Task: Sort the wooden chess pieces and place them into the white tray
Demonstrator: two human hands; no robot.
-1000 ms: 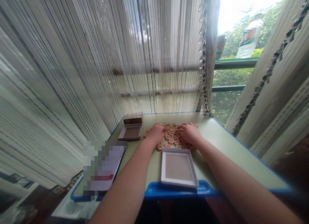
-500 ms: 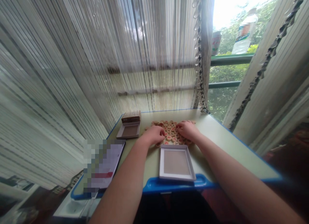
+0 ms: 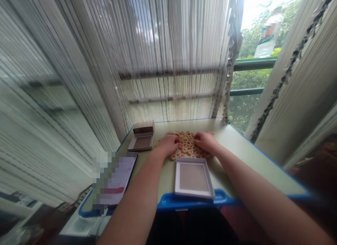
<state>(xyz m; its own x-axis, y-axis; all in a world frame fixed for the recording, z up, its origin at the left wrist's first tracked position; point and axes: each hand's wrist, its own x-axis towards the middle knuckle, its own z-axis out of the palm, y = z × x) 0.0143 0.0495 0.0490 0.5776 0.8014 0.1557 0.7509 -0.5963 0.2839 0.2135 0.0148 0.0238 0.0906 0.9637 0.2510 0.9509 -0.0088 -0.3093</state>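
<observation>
1. Blue trough [image 3: 168, 200], one: is running along the near table edge.
2. Shallow white-rimmed box [image 3: 193, 177], one: is lying open side up, its near end overlapping the trough.
3. Flat tablet-like device [image 3: 119, 181], one, partly blurred out: is lying at the near left.
4. Table [image 3: 252, 167], pale green top, blue edging: is supporting items 2, 3, 6, 7 and 8.
5. Hands, two, well apart. Left hand [image 3: 169, 143]: is bending its fingers over the pieces' left side. Right hand [image 3: 205, 141]: is doing likewise at their right. Whether either is gripping a piece, cannot tell.
6. Round wooden pieces [image 3: 185, 150], many, red or dark markings: are lying clustered between and under the hands, just beyond item 2.
7. Second shallow box [image 3: 142, 143]: is lying open at the far left.
8. Brown box [image 3: 144, 127]: is sitting just behind item 7.
9. String curtain [image 3: 171, 51]: is hanging beyond the table.
10. Bottle [image 3: 267, 39]: is standing at the green rail [image 3: 254, 64], far right.
</observation>
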